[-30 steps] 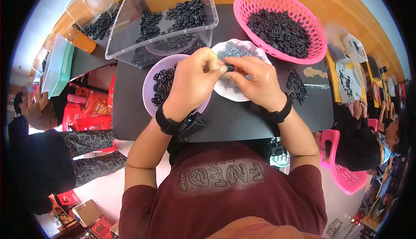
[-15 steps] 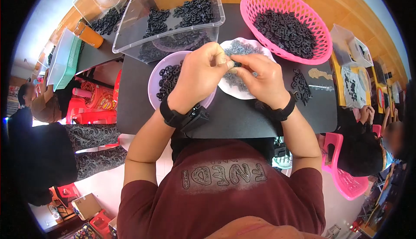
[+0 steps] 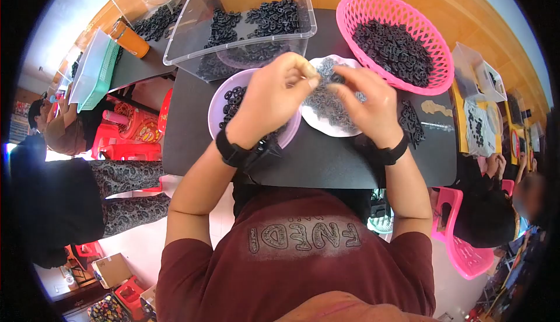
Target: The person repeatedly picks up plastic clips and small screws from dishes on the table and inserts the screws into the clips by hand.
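My left hand (image 3: 274,97) is closed in a pinch above the rim of the lilac bowl (image 3: 217,121), which holds small black plastic parts (image 3: 231,103). Whatever its fingertips hold is hidden or too small to name. My right hand (image 3: 372,101) is over the white scalloped plate (image 3: 318,128) of small metal screws (image 3: 332,107). Between its thumb and forefinger shows a small black plastic part (image 3: 337,79). A gap separates the two hands' fingertips.
A clear plastic bin (image 3: 239,46) of black parts stands at the back left, and a pink basket (image 3: 443,71) full of them at the back right. More black parts (image 3: 412,125) lie right of my hand. A pink chair (image 3: 452,228) and other people flank the table.
My hands were together at the fingertips around a small dark part; now they are apart. My right hand has shifted right with the part. The whole view has shifted slightly.
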The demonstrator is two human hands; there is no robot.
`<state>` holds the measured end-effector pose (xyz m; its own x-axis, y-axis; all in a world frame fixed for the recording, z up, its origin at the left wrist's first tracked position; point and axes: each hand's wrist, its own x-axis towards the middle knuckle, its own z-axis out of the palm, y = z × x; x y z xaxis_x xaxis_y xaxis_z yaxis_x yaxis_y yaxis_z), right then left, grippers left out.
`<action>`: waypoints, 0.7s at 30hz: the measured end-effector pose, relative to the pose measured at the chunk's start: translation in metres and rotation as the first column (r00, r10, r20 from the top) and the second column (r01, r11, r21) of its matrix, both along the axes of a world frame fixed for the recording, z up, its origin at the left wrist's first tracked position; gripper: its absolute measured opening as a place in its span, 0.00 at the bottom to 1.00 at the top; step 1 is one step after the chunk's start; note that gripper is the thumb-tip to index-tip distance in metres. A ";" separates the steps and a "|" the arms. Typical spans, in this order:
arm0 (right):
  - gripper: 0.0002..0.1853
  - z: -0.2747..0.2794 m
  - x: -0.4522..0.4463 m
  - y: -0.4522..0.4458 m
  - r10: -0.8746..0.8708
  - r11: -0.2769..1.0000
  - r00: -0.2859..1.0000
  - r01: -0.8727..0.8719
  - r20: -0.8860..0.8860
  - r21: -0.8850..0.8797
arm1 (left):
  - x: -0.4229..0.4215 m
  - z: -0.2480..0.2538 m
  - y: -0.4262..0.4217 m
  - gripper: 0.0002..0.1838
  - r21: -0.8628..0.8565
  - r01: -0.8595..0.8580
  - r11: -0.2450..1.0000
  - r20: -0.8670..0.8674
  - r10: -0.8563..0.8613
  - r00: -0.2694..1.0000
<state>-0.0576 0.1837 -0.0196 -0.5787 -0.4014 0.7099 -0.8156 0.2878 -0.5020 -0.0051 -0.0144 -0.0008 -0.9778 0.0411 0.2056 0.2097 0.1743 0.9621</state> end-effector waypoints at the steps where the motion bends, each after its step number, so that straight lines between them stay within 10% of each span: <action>1: 0.14 0.003 -0.004 0.001 -0.035 0.999 0.999 0.035 0.010 -0.024 | -0.001 0.001 -0.007 0.06 -0.057 -0.031 0.998 -0.042 0.029 0.999; 21: 0.16 -0.003 -0.011 0.011 -0.139 0.964 0.954 0.191 0.264 -0.185 | 0.006 -0.021 -0.119 0.12 -0.730 -0.093 0.677 0.006 0.142 0.990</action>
